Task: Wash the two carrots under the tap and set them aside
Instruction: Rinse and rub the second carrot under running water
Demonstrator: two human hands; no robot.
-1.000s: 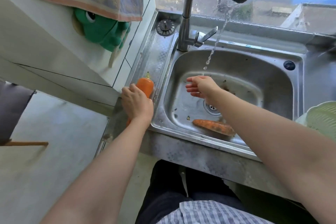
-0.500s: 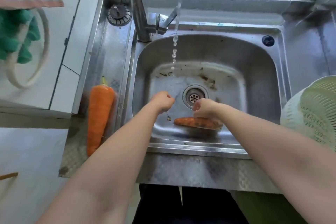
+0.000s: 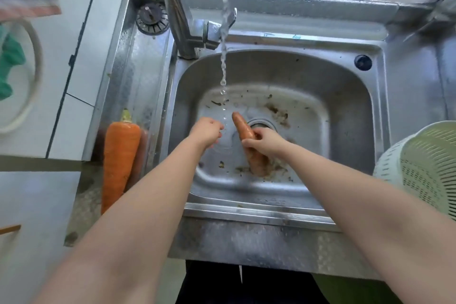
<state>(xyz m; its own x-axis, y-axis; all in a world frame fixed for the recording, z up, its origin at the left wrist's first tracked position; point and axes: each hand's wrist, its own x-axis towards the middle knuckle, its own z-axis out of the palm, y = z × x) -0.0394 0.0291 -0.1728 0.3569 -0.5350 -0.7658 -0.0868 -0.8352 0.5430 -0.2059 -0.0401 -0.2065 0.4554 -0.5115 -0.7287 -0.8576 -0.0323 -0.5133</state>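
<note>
- Steel counter [image 3: 138, 69] left of the sink [image 3: 246, 212] is carrying the clean carrot [image 3: 119, 155], lying just beside the rim; I am judging that one done.
- My left hand [image 3: 207, 132] is hovering inside the sink, fingers loosely curled, holding nothing.
- Tap water [image 3: 223, 69] is falling into the sink between my hands.
- My right hand [image 3: 266, 142] is gripping the muddy carrot [image 3: 240, 123] over the sink's drain, fingers wrapped round its middle.
- Next I am needing its tip under the stream, left hand rubbing.
</note>
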